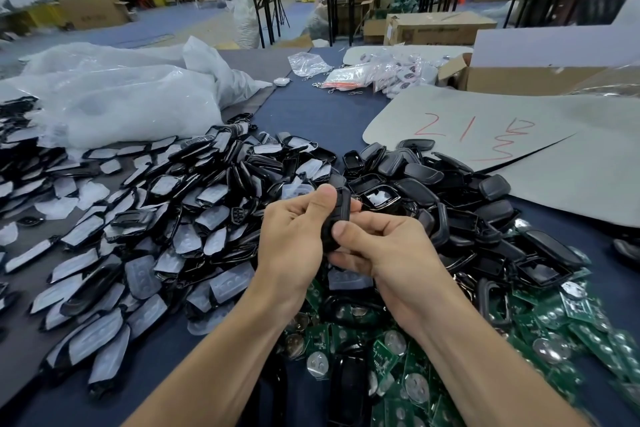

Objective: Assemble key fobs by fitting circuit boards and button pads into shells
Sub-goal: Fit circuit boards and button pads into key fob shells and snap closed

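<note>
Your left hand [294,239] and right hand [394,253] both gripped a black key fob shell [335,218], seemingly edge-on, above the middle of the desk [311,114]. Green circuit boards [561,319] lay at four o'clock, padded shells [156,218] at nine o'clock.

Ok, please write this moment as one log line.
left hand: grips black fob shell | right hand: pinches same shell | green circuit boards: heap under forearms
</note>
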